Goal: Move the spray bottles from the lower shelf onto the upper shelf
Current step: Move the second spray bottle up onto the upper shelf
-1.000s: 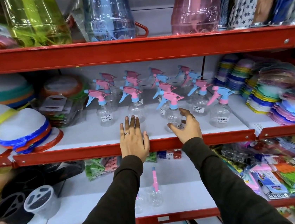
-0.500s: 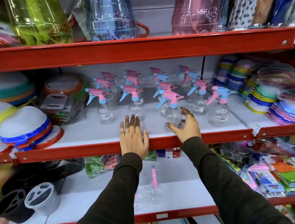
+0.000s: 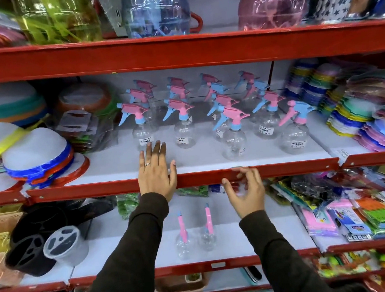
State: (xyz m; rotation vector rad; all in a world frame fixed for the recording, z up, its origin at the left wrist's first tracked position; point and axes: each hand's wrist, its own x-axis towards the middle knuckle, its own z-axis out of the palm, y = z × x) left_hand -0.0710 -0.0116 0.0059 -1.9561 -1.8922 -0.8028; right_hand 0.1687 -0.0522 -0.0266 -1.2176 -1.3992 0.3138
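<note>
Several clear spray bottles with pink and blue trigger heads stand on the upper shelf (image 3: 107, 166); the front one (image 3: 233, 138) stands apart from my hands. Two clear spray bottles remain on the lower shelf (image 3: 257, 237): one (image 3: 184, 237) left, one (image 3: 207, 231) right, both upright. My left hand (image 3: 156, 174) lies flat and open on the upper shelf's front edge, a ring on one finger. My right hand (image 3: 246, 191) hangs open and empty just below that red edge, above and right of the two lower bottles.
Stacked white covers with coloured rims (image 3: 36, 156) fill the upper shelf's left; coloured plate stacks (image 3: 375, 120) fill its right. Black and clear holders (image 3: 42, 244) sit lower left, packaged goods (image 3: 362, 213) lower right. Large tinted jars (image 3: 156, 8) stand on the top shelf.
My right hand let go of the front spray bottle on the upper shelf and dropped below the shelf edge. The left hand stayed flat on the edge.
</note>
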